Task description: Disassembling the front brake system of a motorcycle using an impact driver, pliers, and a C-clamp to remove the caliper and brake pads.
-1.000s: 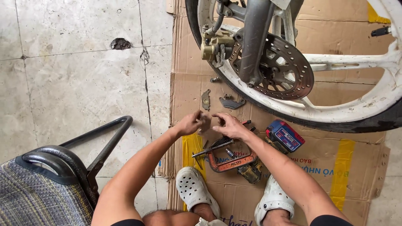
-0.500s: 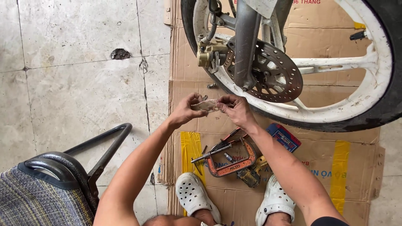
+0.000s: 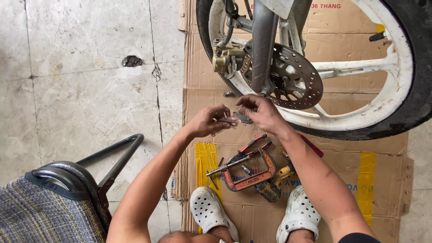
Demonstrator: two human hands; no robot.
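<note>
Both hands meet above the cardboard (image 3: 342, 166), just below the white wheel (image 3: 360, 67). The left hand (image 3: 209, 121) pinches a small flat metal piece (image 3: 231, 119), maybe a brake pad; it is too small to be sure. The right hand (image 3: 261, 112) holds its other end. They seem to be fitting small parts together, which needs slow, careful fingers. An orange clamp (image 3: 249, 173) lies by the white shoes (image 3: 211, 213).

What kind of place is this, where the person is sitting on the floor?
Probably a small roadside or home motorbike repair spot, not a fitted workshop. A motorbike wheel with its brake disc stands on flattened cardboard over a worn tiled floor, and an orange clamp lies by the feet.
</note>
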